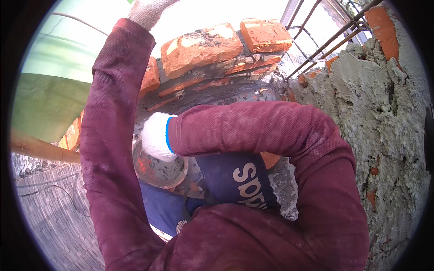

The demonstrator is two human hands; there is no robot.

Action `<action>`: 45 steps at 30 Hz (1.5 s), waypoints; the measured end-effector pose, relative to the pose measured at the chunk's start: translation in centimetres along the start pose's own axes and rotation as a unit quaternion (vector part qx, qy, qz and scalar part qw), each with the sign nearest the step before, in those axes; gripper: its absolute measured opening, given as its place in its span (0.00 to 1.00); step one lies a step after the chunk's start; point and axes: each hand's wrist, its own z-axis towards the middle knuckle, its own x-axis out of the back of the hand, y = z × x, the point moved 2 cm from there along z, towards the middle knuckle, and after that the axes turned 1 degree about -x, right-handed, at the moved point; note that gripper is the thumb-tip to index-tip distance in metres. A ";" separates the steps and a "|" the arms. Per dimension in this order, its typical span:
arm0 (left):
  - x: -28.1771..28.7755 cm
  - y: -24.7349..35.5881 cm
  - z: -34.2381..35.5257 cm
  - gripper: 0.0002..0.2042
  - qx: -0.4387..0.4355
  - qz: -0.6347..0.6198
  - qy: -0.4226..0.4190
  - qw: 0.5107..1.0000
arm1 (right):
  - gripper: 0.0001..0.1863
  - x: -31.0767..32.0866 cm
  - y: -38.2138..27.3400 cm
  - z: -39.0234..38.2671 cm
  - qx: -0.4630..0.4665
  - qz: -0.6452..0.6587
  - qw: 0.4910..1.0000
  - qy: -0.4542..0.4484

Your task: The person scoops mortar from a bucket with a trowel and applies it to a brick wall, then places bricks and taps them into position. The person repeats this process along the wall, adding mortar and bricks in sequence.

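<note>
My left arm stretches up to the top edge of the head view. My left hand (148, 11), in a pale knitted glove, is cut off there, so its fingers do not show. My right arm is bent across in front of me, and my right hand (156, 135) wears a white glove with a blue cuff. It is over the rim of a round bucket (181, 178) holding grey mortar (165, 170) with a reddish patch. The fingers of the right hand are turned away and hidden. Beyond it rises a low brick wall (201, 47) with grey mortar between its orange bricks.
On the right stands a rough, mortar-smeared wall (379, 122) with an upright brick piece (383, 31) near its top. Steel rods (327, 43) cross at the upper right. A green sheet (49, 104) and a wooden pole (45, 148) lie to the left. My blue-clad legs (226, 178) are below.
</note>
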 end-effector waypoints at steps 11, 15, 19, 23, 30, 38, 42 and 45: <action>7.0 10.2 -18.7 0.27 0.043 0.043 0.057 0.997 | 0.08 -5.1 -0.8 6.6 0.141 -0.067 0.968 0.197; 7.6 9.1 -21.1 0.28 0.063 0.010 0.094 0.993 | 0.06 -9.4 0.0 8.3 0.094 -0.257 0.961 0.028; 7.9 7.9 -24.2 0.26 0.107 0.040 0.098 0.989 | 0.06 -9.5 -0.7 10.8 0.052 -0.371 0.921 -0.111; 10.0 6.8 -24.2 0.25 0.126 0.039 0.126 0.983 | 0.10 -4.9 -1.4 9.3 -0.052 -0.212 0.974 -0.060; 12.6 1.6 -17.9 0.33 0.054 0.146 0.219 0.963 | 0.08 7.5 -2.9 -18.6 -0.267 -0.194 0.874 0.357; -13.3 6.6 -3.7 0.40 0.193 0.262 -0.190 0.926 | 0.24 5.7 -2.8 -30.3 -0.604 -0.111 0.704 0.356; -15.9 2.5 -1.7 0.43 0.215 0.299 -0.158 0.916 | 0.36 4.4 2.0 -28.4 -0.562 -0.143 0.732 0.357; -16.6 -0.5 -1.5 0.54 0.159 0.284 -0.105 0.940 | 0.37 4.7 3.3 -26.8 -0.573 -0.126 0.720 0.369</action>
